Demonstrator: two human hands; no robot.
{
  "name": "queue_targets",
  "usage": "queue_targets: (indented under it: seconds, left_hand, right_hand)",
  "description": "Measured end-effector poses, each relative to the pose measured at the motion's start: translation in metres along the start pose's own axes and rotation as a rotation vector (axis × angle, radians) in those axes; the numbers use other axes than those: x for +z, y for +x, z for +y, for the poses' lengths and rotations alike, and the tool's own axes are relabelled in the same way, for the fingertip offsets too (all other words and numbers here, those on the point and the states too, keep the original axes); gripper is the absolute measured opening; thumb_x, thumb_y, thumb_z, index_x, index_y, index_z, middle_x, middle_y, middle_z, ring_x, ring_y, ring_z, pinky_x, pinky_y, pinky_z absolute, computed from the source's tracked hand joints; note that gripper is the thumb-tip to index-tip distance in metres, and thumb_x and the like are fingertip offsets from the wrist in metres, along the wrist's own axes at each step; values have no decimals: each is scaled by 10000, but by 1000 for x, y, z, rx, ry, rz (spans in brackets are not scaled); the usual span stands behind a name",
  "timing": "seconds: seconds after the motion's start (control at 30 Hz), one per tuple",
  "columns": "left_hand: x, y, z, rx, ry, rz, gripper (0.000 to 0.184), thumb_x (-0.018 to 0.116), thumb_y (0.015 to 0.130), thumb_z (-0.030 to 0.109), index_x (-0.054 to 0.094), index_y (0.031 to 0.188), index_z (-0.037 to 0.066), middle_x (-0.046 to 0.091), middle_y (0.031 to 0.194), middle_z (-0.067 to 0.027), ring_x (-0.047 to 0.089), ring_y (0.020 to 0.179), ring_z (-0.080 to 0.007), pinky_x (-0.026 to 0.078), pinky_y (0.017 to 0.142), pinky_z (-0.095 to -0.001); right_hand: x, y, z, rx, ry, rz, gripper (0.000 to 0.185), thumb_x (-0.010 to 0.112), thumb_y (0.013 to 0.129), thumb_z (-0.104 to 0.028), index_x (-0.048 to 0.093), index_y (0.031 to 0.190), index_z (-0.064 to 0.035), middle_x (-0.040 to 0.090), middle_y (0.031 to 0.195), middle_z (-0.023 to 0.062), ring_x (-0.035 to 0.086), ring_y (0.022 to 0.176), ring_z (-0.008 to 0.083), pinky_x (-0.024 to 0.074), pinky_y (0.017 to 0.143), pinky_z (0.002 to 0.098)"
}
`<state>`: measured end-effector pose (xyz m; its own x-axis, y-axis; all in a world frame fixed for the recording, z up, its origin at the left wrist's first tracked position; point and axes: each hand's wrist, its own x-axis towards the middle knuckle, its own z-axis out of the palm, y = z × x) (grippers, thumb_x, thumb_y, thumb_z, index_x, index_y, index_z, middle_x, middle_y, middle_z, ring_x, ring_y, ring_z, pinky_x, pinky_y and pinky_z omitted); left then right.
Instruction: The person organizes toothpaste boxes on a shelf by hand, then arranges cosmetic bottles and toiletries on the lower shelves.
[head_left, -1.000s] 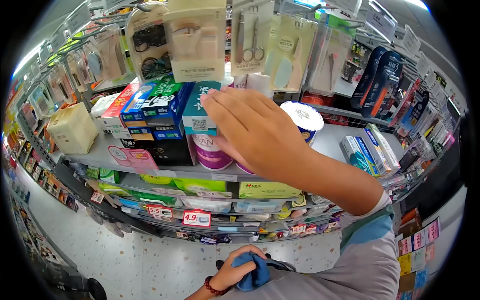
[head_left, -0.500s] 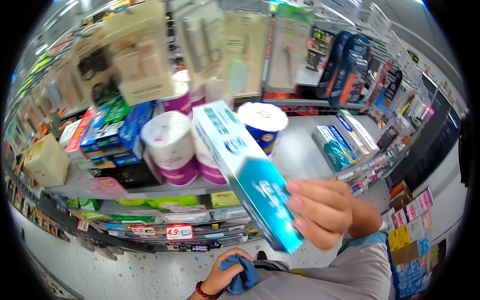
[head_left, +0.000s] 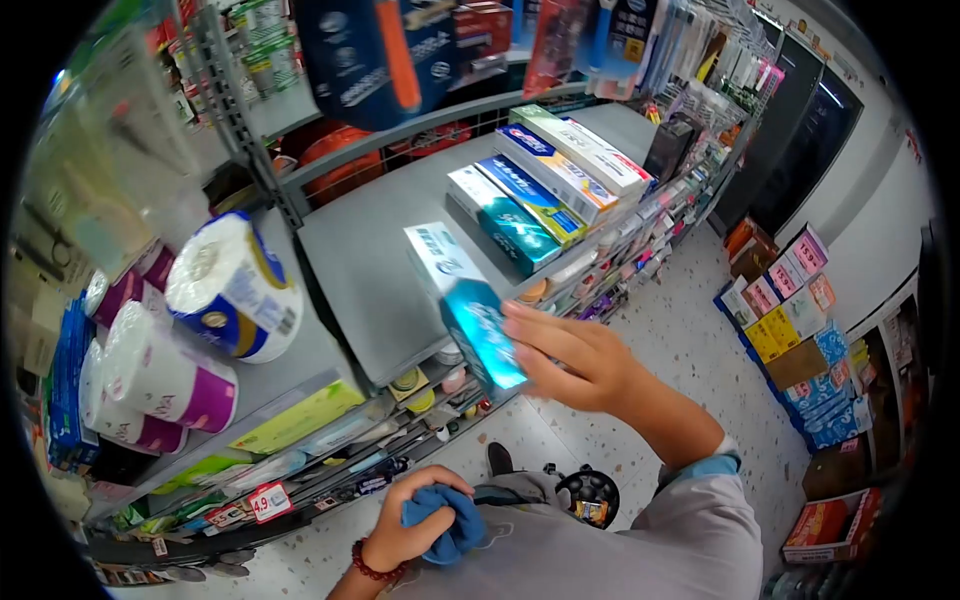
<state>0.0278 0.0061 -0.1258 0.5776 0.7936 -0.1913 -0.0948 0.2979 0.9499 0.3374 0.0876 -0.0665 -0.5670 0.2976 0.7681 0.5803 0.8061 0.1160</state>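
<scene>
A white and teal toothpaste box is gripped by my right hand, whose fingers press on its lower right side. It tilts over the front of a grey shelf. Just beyond it, a similar teal toothpaste box lies on that shelf, beside a blue and yellow box and several other cartons. Low at my waist, my left hand is closed around a crumpled blue cloth.
Paper rolls in blue, purple and white wrap stand at the left. Packaged goods hang overhead. Stacked cartons sit on the floor at the right, and a round black object is by my feet.
My view has swung right, bringing the shelf with the toothpaste boxes to the middle. My right hand has carried its box from before the paper rolls to this shelf. The cloth stays held.
</scene>
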Motion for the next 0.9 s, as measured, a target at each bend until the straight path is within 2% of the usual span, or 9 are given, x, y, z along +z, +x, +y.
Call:
queue_targets:
  seconds: [0.07,0.13,0.23,0.47,0.6,0.63,0.73,0.83,0.9]
  left_hand:
    - [4,21,22,246,276,-14,292,641,789,1,722,1068,-31,718,1044,-135,690,953,-228,532,892,-343]
    - [19,35,61,406,568,88,343,612,709,30,720,1031,-17,700,1033,-156,666,943,-258,527,908,-362]
    - [34,56,98,595,826,220,374,720,716,0,739,1089,13,685,1043,-149,672,906,-289,535,851,-364]
    - [51,113,130,299,1047,401,649,722,814,130,623,1450,50,680,1247,-206,691,1066,-375,541,951,-377]
    - [43,139,130,308,1246,380,763,719,856,163,492,1574,33,621,1410,-298,647,1262,-436,501,1057,-406]
    - [40,147,133,223,1153,369,754,680,864,110,486,1591,52,667,1282,-216,652,1128,-298,509,1010,-356]
    - [42,165,138,49,1004,355,753,636,886,58,467,1620,69,735,1050,-91,627,936,-94,517,937,-285]
    - [48,173,136,72,947,302,739,628,887,54,478,1611,63,734,1078,-106,636,939,-105,517,943,-296]
    - [58,175,141,-18,857,255,736,628,875,55,488,1597,44,725,1204,-178,682,1044,-178,514,995,-330]
  right_hand:
    - [12,1,16,24,-37,-38,322,747,870,-76,631,1170,-56,675,1326,133,694,1248,306,623,947,392]
    - [19,1,32,-36,-144,-178,412,834,828,-192,680,1195,-86,681,1370,106,639,1329,293,509,1139,479]
    - [20,4,51,9,-224,-219,429,823,848,-219,691,1246,-127,673,1384,55,595,1368,264,401,1223,502]
    - [5,2,96,172,-141,-226,500,806,891,-282,684,1362,-164,657,1425,37,584,1374,277,424,1201,484]
    - [-3,-2,119,259,-53,-136,405,727,972,-184,684,1371,-131,679,1414,82,602,1362,299,440,1184,479]
    - [0,-4,124,258,-38,-141,405,727,972,-184,684,1371,-131,679,1414,82,602,1362,299,440,1184,479]
    - [8,-8,129,319,-8,-101,373,691,993,-142,687,1361,-83,687,1402,96,613,1351,306,447,1172,485]
    - [7,-12,125,244,-120,-174,350,700,979,-138,698,1313,-32,685,1405,112,620,1345,312,466,1153,485]
    - [7,-17,125,228,-140,-286,340,710,960,-133,703,1278,-13,684,1402,132,629,1333,321,483,1136,482]
